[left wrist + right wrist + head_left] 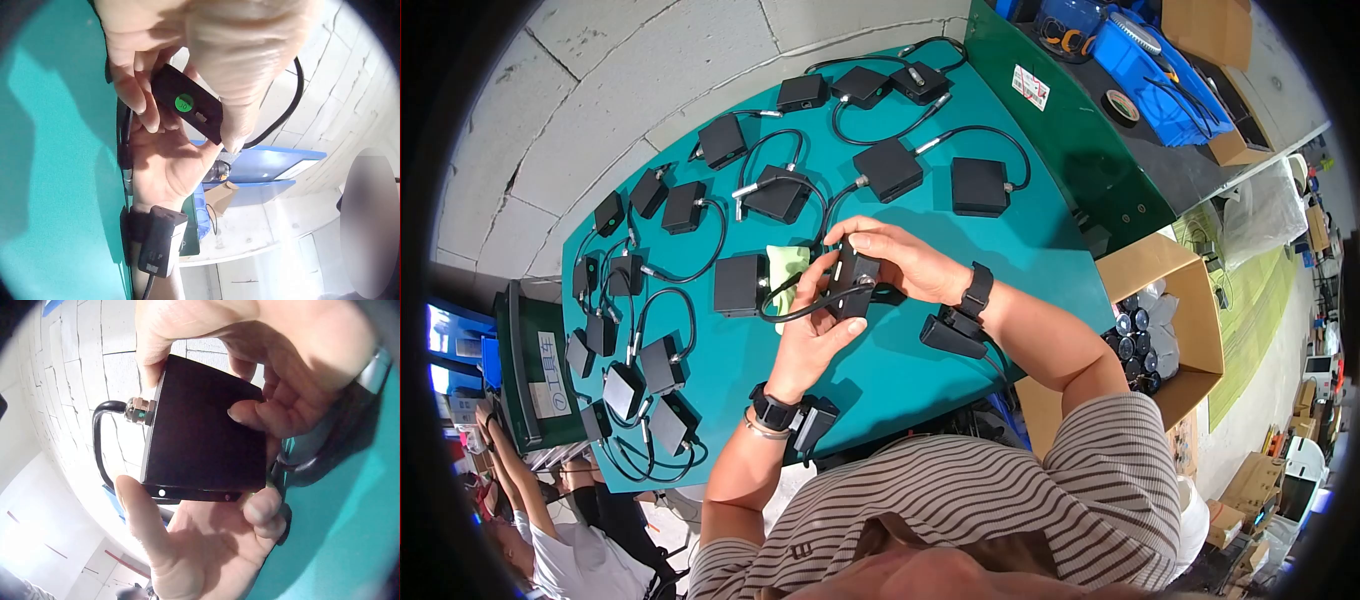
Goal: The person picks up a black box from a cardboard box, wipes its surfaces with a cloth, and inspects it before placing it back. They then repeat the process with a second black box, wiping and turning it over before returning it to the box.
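Black cabled box (856,265) points lengthwise away from the striped shirt (970,480); left hand (805,345) grips its near end, right hand (915,265) grips the far.

Striped shirt (960,480), pale with dark stripes, short sleeves (1115,440), small dark mark (802,549) on chest. Black left strap (774,408) and right strap (977,290), one boxy black unit each. Right unit (164,240) has white print, black cable (149,287) off one end. Left wrist also has a light, shiny bangle (764,429).
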`<state>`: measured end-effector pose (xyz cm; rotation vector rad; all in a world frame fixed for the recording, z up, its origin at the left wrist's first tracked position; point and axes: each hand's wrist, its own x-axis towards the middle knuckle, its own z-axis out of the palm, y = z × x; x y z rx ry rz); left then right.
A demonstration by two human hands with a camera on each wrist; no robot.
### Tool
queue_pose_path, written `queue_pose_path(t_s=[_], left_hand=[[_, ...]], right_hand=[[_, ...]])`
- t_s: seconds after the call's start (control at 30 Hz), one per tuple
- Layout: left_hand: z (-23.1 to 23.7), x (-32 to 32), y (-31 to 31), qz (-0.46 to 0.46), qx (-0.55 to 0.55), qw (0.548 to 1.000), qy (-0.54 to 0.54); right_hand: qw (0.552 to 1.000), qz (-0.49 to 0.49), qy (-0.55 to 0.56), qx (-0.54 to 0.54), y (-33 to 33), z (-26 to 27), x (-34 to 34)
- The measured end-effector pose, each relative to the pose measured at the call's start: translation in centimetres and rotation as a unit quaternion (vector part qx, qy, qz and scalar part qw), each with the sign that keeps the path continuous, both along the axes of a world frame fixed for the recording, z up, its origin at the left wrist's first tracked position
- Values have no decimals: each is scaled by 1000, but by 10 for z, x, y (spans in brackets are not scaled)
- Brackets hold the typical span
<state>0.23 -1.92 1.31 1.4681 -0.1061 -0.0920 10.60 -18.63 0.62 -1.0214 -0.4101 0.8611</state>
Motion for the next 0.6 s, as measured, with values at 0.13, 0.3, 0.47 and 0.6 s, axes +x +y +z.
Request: queue_pose_path(t_s=[0.13, 0.3, 0.47, 0.6], left_hand=[[0, 0, 0, -2, -2, 1000, 0], [0, -1, 0, -2, 0, 1000, 4], [0, -1, 1, -7, -7, 1000, 12], [2, -2, -1, 0, -14, 1000, 13]], right_hand=[[1000, 0, -4, -3, 0, 0, 0], [1000, 0, 3, 2, 0, 3, -2], [1000, 10, 7, 10, -1, 7, -1], [999, 13, 23, 36, -2, 6, -1]])
